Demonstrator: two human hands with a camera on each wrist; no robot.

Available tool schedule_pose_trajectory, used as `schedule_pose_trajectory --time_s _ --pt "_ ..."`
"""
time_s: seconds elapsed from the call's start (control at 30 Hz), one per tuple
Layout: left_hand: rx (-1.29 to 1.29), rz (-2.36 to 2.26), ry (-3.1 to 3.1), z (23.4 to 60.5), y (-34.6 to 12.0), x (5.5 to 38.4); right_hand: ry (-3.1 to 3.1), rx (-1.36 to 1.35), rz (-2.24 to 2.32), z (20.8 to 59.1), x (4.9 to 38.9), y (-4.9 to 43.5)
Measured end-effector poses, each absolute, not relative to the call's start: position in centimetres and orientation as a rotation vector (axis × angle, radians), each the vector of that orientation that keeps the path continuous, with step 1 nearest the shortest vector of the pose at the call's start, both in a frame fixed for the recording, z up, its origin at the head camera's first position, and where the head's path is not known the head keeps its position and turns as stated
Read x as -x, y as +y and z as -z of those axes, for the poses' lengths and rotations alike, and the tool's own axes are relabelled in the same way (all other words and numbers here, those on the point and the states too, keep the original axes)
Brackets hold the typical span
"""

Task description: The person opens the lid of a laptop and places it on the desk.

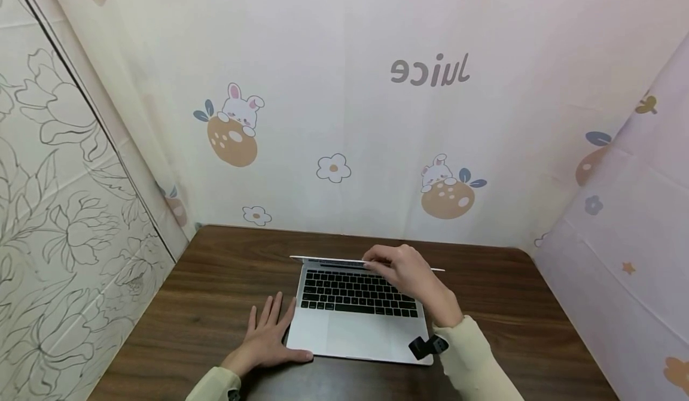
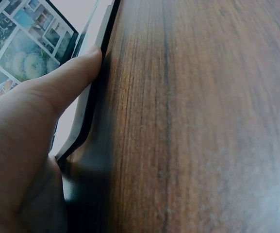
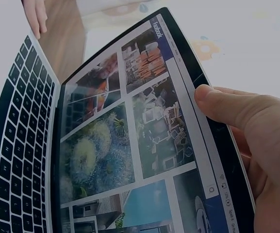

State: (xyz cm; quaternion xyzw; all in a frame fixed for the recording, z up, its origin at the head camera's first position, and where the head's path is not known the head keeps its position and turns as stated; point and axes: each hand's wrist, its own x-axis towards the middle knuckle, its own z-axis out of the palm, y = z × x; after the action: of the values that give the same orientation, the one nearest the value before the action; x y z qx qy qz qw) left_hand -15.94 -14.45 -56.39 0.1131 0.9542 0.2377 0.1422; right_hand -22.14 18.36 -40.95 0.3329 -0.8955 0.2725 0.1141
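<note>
A silver laptop (image 1: pixel 355 332) with black keys lies on the brown wooden table, its lid partly raised. My right hand (image 1: pixel 406 272) pinches the lid's top edge, thumb on the screen side and fingers behind it. The right wrist view shows the lit screen (image 3: pixel 130 126) with a page of photos and the keyboard (image 3: pixel 21 141) beside it. My left hand (image 1: pixel 269 335) rests spread at the laptop's left front corner. In the left wrist view its thumb (image 2: pixel 76 73) lies along the laptop's front edge (image 2: pixel 84 114), with part of the screen beyond.
The wooden table (image 1: pixel 215 281) extends on both sides of the laptop. Behind it hangs a pale curtain (image 1: pixel 344 90) printed with rabbits, fruit and flowers. More printed cloth covers the right side, and a flower-patterned panel (image 1: pixel 64 221) stands at the left.
</note>
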Motion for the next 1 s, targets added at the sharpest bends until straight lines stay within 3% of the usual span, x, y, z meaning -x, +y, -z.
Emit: schedule_pose_trajectory --time_s 1.0 --pt "-0.329 -0.656 2.766 55.8 -14.4 15.9 -2.648 -0.956 -0.804 39.8 24.5 18.5"
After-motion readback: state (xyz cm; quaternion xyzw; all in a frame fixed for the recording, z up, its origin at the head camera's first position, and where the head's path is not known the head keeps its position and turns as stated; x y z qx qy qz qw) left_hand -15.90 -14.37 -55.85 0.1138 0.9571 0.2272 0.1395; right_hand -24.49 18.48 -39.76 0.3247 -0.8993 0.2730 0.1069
